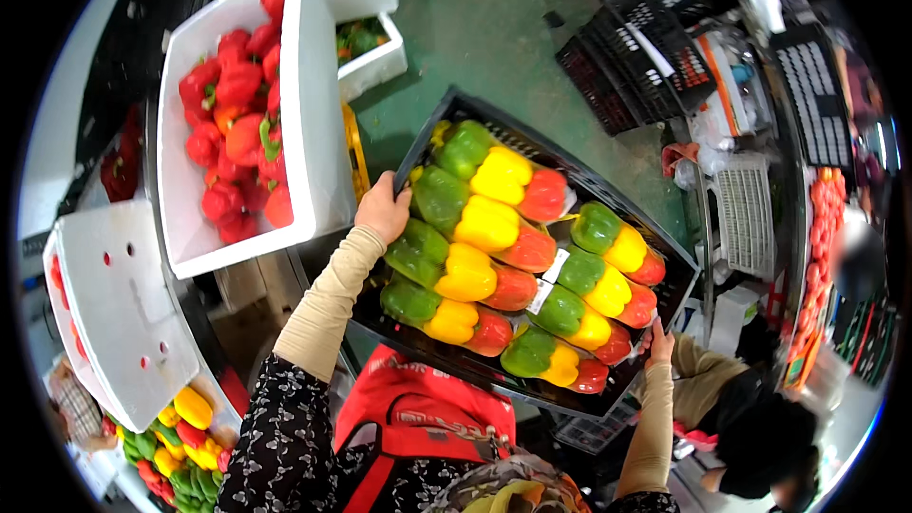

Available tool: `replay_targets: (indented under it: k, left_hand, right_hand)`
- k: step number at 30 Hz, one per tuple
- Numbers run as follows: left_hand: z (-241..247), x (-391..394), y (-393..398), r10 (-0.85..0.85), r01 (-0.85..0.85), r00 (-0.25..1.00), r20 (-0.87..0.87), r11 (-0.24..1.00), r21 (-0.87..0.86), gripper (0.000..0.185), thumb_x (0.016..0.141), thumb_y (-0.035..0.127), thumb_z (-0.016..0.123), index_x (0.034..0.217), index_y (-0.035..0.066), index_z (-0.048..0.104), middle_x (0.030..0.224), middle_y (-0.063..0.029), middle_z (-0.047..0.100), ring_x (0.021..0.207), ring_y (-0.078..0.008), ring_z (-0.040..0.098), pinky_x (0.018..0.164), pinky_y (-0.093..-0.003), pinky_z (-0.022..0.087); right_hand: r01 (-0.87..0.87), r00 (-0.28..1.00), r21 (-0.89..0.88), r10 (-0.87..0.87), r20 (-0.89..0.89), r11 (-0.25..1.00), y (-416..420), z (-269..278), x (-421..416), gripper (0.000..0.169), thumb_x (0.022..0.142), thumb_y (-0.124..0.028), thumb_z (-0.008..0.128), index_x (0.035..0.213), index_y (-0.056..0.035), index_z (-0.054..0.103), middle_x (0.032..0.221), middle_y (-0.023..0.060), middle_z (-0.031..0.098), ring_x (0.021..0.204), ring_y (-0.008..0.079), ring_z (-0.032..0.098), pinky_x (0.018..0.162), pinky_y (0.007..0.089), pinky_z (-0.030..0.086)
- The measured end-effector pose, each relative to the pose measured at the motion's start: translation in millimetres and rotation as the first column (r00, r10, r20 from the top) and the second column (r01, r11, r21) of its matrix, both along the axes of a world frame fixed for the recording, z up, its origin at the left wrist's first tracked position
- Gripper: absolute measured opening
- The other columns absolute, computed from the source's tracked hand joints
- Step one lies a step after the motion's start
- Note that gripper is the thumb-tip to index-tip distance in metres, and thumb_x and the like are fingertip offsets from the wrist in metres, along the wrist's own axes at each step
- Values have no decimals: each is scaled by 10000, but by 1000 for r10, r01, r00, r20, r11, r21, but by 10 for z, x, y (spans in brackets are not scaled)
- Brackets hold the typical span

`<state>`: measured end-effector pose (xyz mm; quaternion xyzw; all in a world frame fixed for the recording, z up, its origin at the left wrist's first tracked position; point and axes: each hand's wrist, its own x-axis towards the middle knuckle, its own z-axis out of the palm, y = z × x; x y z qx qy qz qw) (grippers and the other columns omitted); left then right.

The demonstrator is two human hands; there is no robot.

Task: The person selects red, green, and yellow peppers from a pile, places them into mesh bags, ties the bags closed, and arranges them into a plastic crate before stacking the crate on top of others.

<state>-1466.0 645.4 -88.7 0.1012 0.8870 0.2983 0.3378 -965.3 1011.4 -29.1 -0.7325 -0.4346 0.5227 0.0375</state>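
A black plastic crate (pixel 620 196) hangs tilted in front of me, held at its two ends. My left hand (pixel 385 208) grips its upper left end, the thumb over the rim. At the lower right end, my right hand (pixel 659 343) holds the rim. Inside lie several wrapped packs of bell peppers, each with a green pepper (pixel 438 197), a yellow pepper (pixel 486 223) and a red pepper (pixel 527 247) in a row. White labels (pixel 556 266) show between the packs.
A white foam box (pixel 313 121) of red bell peppers (pixel 239 83) stands at the left, smaller foam boxes (pixel 374 68) behind it. Loose peppers (pixel 192 407) lie lower left. Stacked black crates (pixel 598 64) stand upper right. Another person (pixel 762 413) is close by at the lower right.
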Motion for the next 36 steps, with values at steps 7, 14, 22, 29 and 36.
replay_targets:
  k: [7,14,22,29,36]
  left_hand:
    - [276,-10,-10,-9,10,1000,-16,999,31,381,872,184,625,1198,42,488,839,-189,658,789,-398,641,687,-482,505]
    - [266,-129,-85,-47,44,995,86,998,42,373,895,146,586,1226,28,461,874,-209,653,768,-405,640,646,-479,518]
    - [329,-331,24,-67,68,998,20,997,-26,348,899,209,587,1176,15,502,890,-187,632,750,-365,657,653,-444,528]
    - [291,-249,92,-8,8,993,-114,1000,1,321,868,201,624,1153,71,552,938,-179,672,800,-383,653,681,-467,519]
    - [113,-57,110,-103,85,928,-358,994,-65,401,881,259,631,1233,89,543,919,-173,687,790,-391,662,657,-480,515]
  right_hand:
    - [-69,975,158,33,220,985,-6,-95,48,398,917,-393,621,723,-73,486,523,27,437,379,156,434,328,317,366]
    - [-28,930,258,-69,360,966,19,-168,65,450,869,-411,685,870,-24,454,518,39,439,372,185,442,313,350,366]
    - [20,927,173,-83,365,985,-351,-75,-68,342,870,-341,683,802,-52,514,535,30,463,369,154,437,315,312,353]
    - [64,959,197,-115,258,978,-491,-49,-258,259,888,-270,658,818,-80,496,492,12,414,345,143,399,310,309,306]
    - [39,970,340,-118,215,939,-330,-137,-197,300,847,-330,710,964,-74,605,576,-3,511,424,101,458,364,273,337]
